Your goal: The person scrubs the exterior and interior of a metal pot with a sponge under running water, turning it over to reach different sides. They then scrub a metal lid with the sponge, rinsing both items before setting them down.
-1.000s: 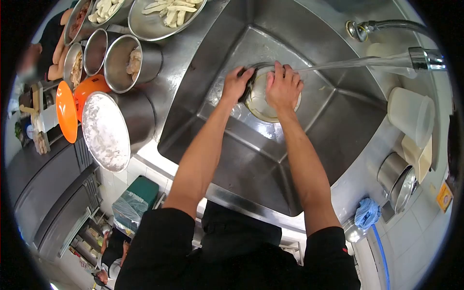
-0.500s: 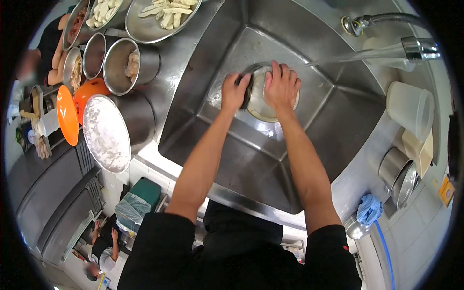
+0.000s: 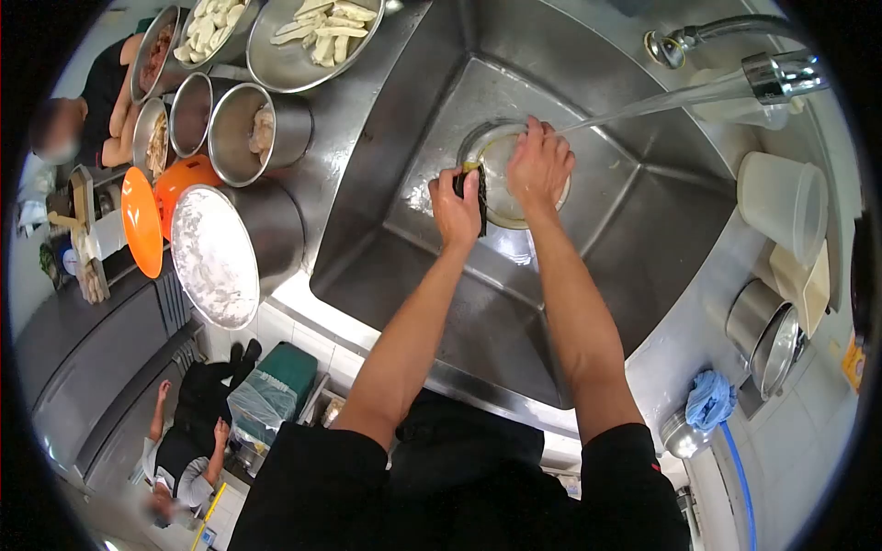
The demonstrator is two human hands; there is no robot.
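My left hand [image 3: 455,216] is closed on a scrubbing sponge [image 3: 482,204], black with a bit of yellow at its top. It presses the sponge to the left side of a round, pale, see-through container [image 3: 499,179] in the sink [image 3: 441,303]. On the container's right side my right hand [image 3: 538,173] grips it, fingers bent over the edge; their tips are partly hidden. A stream of water [image 3: 643,104] runs from the tap [image 3: 781,78] toward the container and my right hand.
Left of the sink stand steel pots and bowls, one large pot [image 3: 216,257] with white powder, another bowl [image 3: 312,73] with pale strips. Orange bowls [image 3: 141,220] sit beside them. Plastic tubs [image 3: 781,207] and a blue cloth [image 3: 710,401] lie right. Two people [image 3: 188,432] are at left.
My left hand has shifted right and down with the sponge, which now shows more clearly along the container's side. My right hand stays on the container. The person at lower left has moved.
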